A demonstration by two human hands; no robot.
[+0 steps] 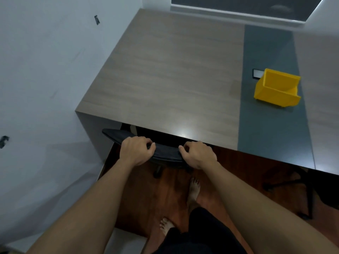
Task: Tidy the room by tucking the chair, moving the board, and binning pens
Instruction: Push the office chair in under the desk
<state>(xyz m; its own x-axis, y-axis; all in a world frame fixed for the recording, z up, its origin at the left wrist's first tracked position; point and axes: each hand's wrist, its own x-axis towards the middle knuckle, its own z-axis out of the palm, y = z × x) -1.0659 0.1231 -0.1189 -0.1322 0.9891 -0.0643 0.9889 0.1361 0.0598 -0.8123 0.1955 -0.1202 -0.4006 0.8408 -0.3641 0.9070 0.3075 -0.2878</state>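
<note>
A black office chair [167, 153] stands at the near edge of the wooden desk [165, 79], its seat hidden under the desktop. Only the top of the backrest and one caster show. My left hand [136, 151] grips the top rim of the backrest on its left part. My right hand [199, 154] grips the same rim a little to the right. A yellow open bin [277, 88] sits on the desk's grey strip at the right; nothing shows inside it. No pens or board are in view.
A small dark-framed white card or device [257, 73] lies just behind the bin. A white wall [45, 70] runs along the desk's left side. Black legs of another chair or stand [302, 189] are under the desk at right. My bare feet stand on reddish wood floor.
</note>
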